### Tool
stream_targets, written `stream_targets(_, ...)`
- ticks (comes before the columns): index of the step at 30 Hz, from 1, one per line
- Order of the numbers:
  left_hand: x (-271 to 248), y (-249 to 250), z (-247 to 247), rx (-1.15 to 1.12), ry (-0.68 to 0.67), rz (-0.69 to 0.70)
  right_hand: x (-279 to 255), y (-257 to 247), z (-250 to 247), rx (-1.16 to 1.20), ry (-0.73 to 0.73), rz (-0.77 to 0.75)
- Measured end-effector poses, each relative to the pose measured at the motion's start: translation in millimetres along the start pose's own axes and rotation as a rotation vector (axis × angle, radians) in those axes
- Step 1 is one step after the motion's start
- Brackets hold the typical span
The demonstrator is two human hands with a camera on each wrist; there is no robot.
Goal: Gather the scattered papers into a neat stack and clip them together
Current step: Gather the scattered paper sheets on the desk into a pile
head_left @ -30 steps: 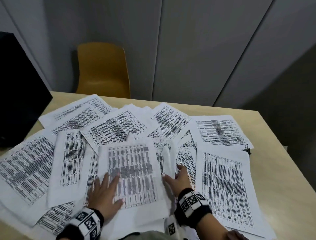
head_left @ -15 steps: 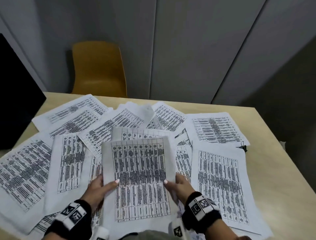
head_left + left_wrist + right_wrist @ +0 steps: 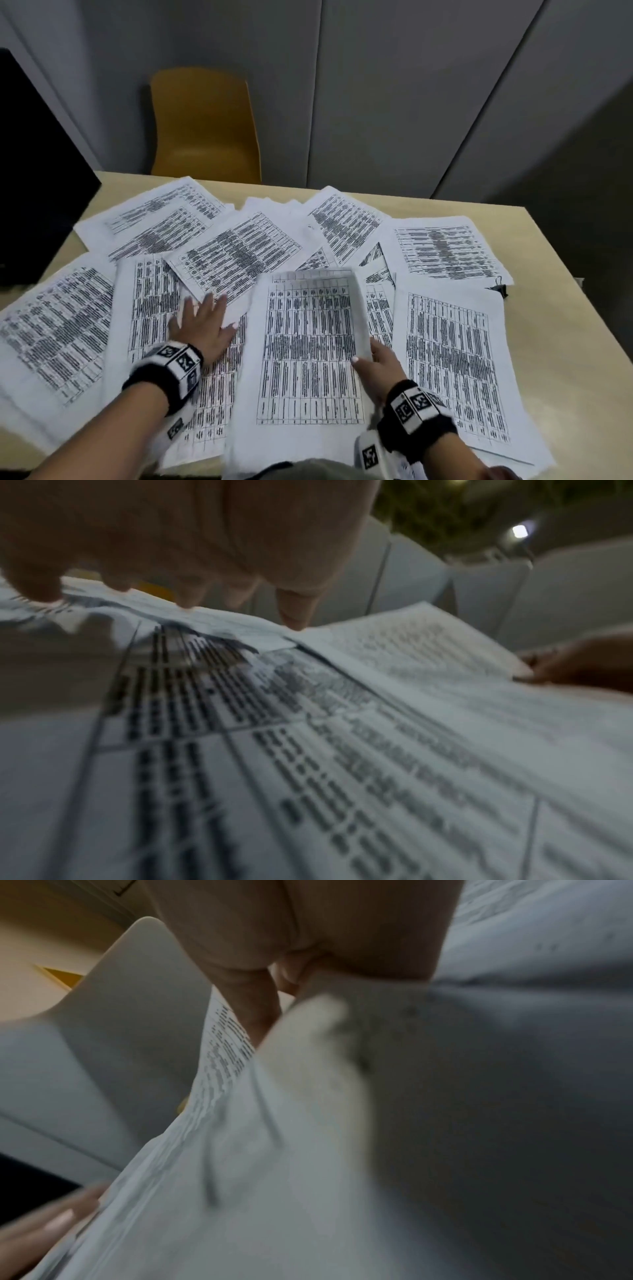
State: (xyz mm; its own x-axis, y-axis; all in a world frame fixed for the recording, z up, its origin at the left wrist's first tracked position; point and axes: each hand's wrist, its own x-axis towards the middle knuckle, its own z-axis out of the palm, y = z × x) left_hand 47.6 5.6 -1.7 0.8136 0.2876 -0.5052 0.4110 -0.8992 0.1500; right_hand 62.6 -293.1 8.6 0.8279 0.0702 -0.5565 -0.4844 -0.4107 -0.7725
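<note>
Head view shows the job barely begun: printed sheets [image 3: 236, 253] lie fanned and overlapping over nearly the whole table [image 3: 561, 335], from its far edge to the near one, pointing every which way. The right hand [image 3: 380, 356] pinches the right edge of a small gathered bundle [image 3: 311, 346] near the middle of the near edge, thumb on top and fingers curled underneath; the right wrist view confirms paper caught between thumb and fingers. How many sheets the bundle holds I cannot tell, though a second sheet's top edge peeks out behind the first. The left hand [image 3: 202, 325] is flat and spread, fingers straight, resting on the loose sheets just left of the bundle; the left wrist view shows its fingertips [image 3: 293, 615] touching paper, gripping nothing. The black binder clip [image 3: 500, 290] sits untouched near the right edge of the table, half tucked under the far-right sheet. By my reckoning most of the gathering, all the squaring up and the clipping are left
</note>
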Motion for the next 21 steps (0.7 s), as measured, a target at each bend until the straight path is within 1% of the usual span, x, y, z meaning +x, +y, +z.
stream_targets(1,-1.0,1.9,2.7,0.068,-0.085,0.014,0.1,0.8,-0.7,0.017,0.007,0.007)
stream_targets(3,-10.9,8.7,9.1,0.113,-0.139,0.069,3.2,4.5,-3.4,0.063,0.03,0.014)
stream_targets(6,-43.1,13.2,21.1,0.181,-0.122,0.191,6.6,8.3,-2.7,0.154,0.022,0.04)
stream_targets(8,-60.7,8.1,32.1,0.177,-0.118,0.275,9.4,7.9,-1.9,0.241,0.02,0.074)
stream_targets(9,-65.4,4.6,35.9,0.105,-0.127,0.306,11.7,8.0,-2.0,0.279,0.02,0.083)
stream_targets(10,-66.3,0.3,37.8,-0.032,-0.112,0.335,13.2,8.5,-2.0,0.281,0.021,0.084)
stream_targets(11,-66.8,-1.2,36.0,-0.222,-0.064,0.335,13.3,8.3,-1.6,0.251,0.019,0.08)
stream_targets(12,-63.1,-2.8,32.0,-0.425,0.012,0.296,13.8,8.8,-1.8,0.214,0.015,0.073)
stream_targets(13,-57.3,-4.1,26.2,-0.593,0.127,0.225,13.7,8.8,-1.5,0.195,0.014,0.07)
stream_targets(14,-45.9,-8.1,20.6,-0.685,0.272,0.129,13.9,9.5,-1.7,0.185,0.011,0.069)
stream_targets(15,-33.8,-12.2,14.1,-0.69,0.391,0.023,13.4,10.2,-2.0,0.175,0.007,0.073)
stream_targets(16,-20.5,-17.7,7.9,-0.652,0.449,-0.083,12.7,11.2,-1.9,0.161,0.001,0.077)
stream_targets(17,-9.3,-20.9,2.2,-0.596,0.448,-0.168,12.5,11.8,-2.5,0.15,-0.002,0.079)
stream_targets(18,0.3,-23.0,-2.9,-0.548,0.405,-0.231,12.4,13.4,-3.0,0.149,-0.007,0.084)
stream_targets(19,6.8,-23.0,-7.7,-0.546,0.34,-0.263,12.8,14.9,-3.8,0.167,-0.017,0.091)
stream_targets(21,12.3,-17.8,-11.5,-0.596,0.213,-0.243,13.8,17.1,-4.7,0.214,-0.034,0.104)
